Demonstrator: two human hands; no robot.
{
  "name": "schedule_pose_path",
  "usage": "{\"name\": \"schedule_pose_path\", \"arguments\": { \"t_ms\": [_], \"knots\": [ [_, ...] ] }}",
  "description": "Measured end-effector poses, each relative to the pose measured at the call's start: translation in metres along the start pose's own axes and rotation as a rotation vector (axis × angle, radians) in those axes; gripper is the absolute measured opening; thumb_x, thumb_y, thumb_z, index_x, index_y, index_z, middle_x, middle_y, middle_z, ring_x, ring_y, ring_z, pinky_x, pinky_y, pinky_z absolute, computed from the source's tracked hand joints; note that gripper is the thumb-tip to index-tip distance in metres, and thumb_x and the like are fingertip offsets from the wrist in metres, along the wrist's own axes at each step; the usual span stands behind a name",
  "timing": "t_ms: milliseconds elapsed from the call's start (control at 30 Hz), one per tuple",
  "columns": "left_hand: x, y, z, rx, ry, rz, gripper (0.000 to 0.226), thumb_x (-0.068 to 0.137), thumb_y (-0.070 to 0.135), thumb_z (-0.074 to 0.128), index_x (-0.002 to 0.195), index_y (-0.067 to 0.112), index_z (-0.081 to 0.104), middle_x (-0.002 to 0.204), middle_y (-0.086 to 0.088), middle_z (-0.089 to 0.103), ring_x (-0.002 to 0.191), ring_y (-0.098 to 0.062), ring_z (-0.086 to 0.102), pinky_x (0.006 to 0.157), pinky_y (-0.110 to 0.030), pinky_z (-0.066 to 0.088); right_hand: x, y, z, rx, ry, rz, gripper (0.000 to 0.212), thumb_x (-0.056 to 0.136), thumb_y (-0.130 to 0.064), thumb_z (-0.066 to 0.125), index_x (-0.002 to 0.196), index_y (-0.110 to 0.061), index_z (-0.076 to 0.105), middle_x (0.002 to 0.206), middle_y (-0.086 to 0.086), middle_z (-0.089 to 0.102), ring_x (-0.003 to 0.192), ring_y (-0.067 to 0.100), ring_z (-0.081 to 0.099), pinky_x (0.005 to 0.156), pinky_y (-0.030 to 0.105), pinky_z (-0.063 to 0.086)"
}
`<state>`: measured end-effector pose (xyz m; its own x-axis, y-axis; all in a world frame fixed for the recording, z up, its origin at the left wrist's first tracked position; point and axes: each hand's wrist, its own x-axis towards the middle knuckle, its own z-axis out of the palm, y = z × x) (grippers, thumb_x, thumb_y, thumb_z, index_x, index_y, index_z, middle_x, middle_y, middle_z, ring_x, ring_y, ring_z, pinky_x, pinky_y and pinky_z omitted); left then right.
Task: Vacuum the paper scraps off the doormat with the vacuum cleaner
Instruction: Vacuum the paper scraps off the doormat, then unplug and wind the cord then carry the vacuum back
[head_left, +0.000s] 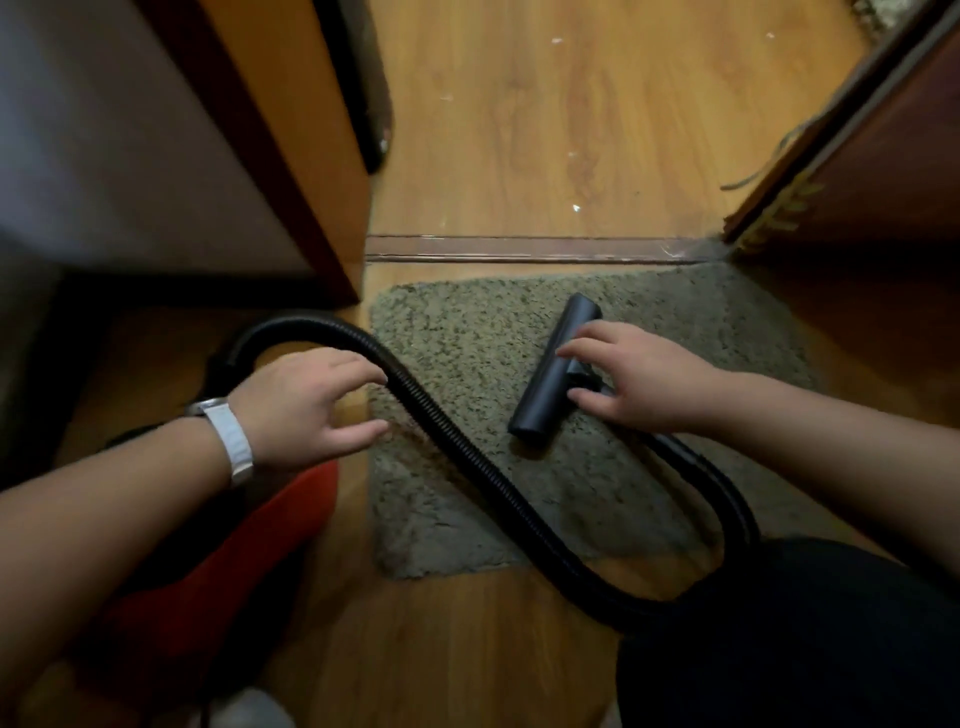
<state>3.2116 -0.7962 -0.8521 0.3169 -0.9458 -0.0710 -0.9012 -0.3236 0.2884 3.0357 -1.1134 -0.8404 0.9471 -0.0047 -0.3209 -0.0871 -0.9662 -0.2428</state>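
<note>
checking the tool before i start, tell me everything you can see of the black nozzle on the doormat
The nozzle is a matte black bar, plastic by its look, with a short neck at its middle. It lies flat and diagonal on the shaggy grey-green doormat, far end toward the threshold. The right hand rests spread fingers over its neck.

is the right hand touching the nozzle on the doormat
Touching. The head view shows the right hand resting its fingers on the black nozzle, which lies on the doormat.
</note>
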Motion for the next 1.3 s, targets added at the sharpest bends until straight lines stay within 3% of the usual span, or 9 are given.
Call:
{"name": "schedule_pose_path", "arguments": {
  "t_ms": [133,233,367,467,633,767,1000,1133,1300],
  "knots": [
    [-0.053,-0.002,-0.041,0.033,-0.024,-0.147,0.058,0.081,0.061,0.050,0.114,0.016,0.067,0.110,-0.002,0.069,0.100,-0.024,0.066,0.082,-0.036,0.056,0.037,-0.060,-0.033,-0.130,-0.005,-0.266,0.057,0.094,-0.053,0.052,0.143,-0.025,0.049,0.144,0.000,0.048,0.128,0.020,0.048,0.106,0.035,0.042],
    [-0.105,0.001,-0.062,0.031,0.016,-0.306,0.062,0.079,0.063,0.048,0.119,0.020,0.066,0.124,-0.001,0.065,0.113,-0.022,0.062,0.089,-0.040,0.054,0.061,-0.107,-0.040,-0.173,-0.009,-0.424,0.062,0.088,-0.058,0.043,0.135,-0.020,0.058,0.134,0.008,0.056,0.117,0.030,0.058,0.095,0.041,0.051],
    [-0.174,0.001,-0.071,0.003,0.017,-0.492,0.072,0.076,0.066,0.049,0.132,0.022,0.058,0.142,-0.002,0.053,0.129,-0.022,0.051,0.102,-0.046,0.047,0.082,-0.168,-0.037,-0.206,-0.016,-0.603,0.059,0.087,-0.054,0.052,0.134,-0.019,0.059,0.134,0.011,0.057,0.116,0.033,0.059,0.095,0.042,0.052],
    [-0.225,0.004,-0.065,-0.003,0.024,-0.633,0.084,0.074,0.073,0.046,0.140,0.021,0.050,0.150,-0.002,0.044,0.136,-0.021,0.044,0.108,-0.040,0.041,0.094,-0.213,-0.028,-0.216,-0.011,-0.738,0.061,0.085,-0.056,0.048,0.132,-0.019,0.061,0.131,0.013,0.059,0.116,0.035,0.059,0.094,0.044,0.053],
    [-0.289,0.027,-0.035,-0.034,-0.031,-0.832,0.106,0.069,0.094,0.022,0.152,0.029,0.029,0.160,0.006,0.026,0.143,-0.015,0.030,0.114,-0.040,0.033,0.100,-0.277,-0.003,-0.277,-0.030,-0.945,0.064,0.086,-0.057,0.049,0.140,-0.022,0.054,0.139,0.011,0.054,0.126,0.035,0.053,0.098,0.048,0.050],
    [-0.316,0.047,0.000,0.000,-0.049,-0.865,0.099,0.077,0.088,0.013,0.153,0.026,0.028,0.160,0.001,0.026,0.144,-0.018,0.031,0.112,-0.041,0.035,0.098,-0.318,0.018,-0.347,-0.028,-1.124,0.064,0.087,-0.054,0.050,0.142,-0.022,0.050,0.144,0.011,0.051,0.133,0.034,0.048,0.105,0.049,0.044],
    [-0.322,0.049,0.041,0.022,-0.076,-0.894,0.076,0.093,0.061,0.047,0.155,0.027,0.020,0.163,0.001,0.017,0.147,-0.018,0.023,0.114,-0.037,0.030,0.112,-0.353,0.043,-0.504,0.036,-1.279,0.060,0.086,-0.051,0.044,0.137,-0.022,0.058,0.137,0.011,0.057,0.124,0.034,0.054,0.108,0.053,0.038],
    [-0.320,0.032,0.043,0.066,-0.039,-0.879,0.074,0.092,0.057,0.052,0.154,0.025,0.026,0.161,-0.002,0.024,0.144,-0.021,0.028,0.111,-0.040,0.034,0.127,-0.364,0.043,-0.524,0.122,-1.357,0.054,0.086,-0.043,0.061,0.134,-0.019,0.058,0.134,0.015,0.055,0.116,0.038,0.056,0.093,0.051,0.049],
    [-0.308,0.007,0.049,0.078,-0.102,-0.863,0.079,0.091,0.062,0.048,0.155,0.029,0.017,0.164,0.000,0.010,0.144,-0.023,0.025,0.111,-0.041,0.031,0.156,-0.377,0.043,-0.551,0.045,-1.444,0.055,0.092,-0.046,0.044,0.140,-0.020,0.050,0.119,0.013,0.062,0.087,0.034,0.064,0.066,0.041,0.055]
  ]
}}
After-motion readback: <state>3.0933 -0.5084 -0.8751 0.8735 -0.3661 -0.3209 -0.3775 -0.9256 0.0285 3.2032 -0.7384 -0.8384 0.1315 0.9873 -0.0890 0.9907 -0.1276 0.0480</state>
